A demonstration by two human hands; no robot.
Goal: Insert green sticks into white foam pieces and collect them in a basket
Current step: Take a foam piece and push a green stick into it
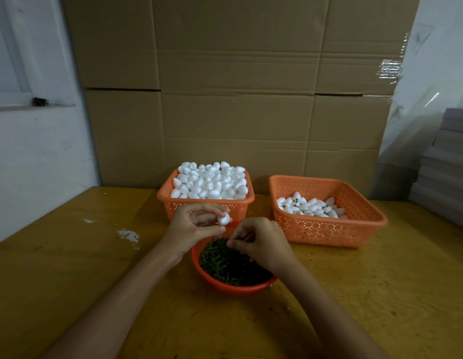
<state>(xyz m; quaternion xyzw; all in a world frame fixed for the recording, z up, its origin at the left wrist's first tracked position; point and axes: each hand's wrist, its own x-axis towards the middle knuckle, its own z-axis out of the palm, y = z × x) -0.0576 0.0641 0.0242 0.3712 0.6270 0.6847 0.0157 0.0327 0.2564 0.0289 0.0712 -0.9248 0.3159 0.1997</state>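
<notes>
My left hand holds one white foam piece between its fingertips, just above the far rim of a red bowl. The bowl is full of green sticks. My right hand hovers over the bowl and pinches a green stick at its fingertips. Behind the hands stands an orange basket heaped with white foam pieces. To the right, a second orange basket holds a thinner layer of foam pieces, at least one showing a green stick.
All containers stand on a yellow wooden table with white crumbs at the left. A wall of cardboard boxes rises behind the baskets. A stack of grey sheets sits at the far right.
</notes>
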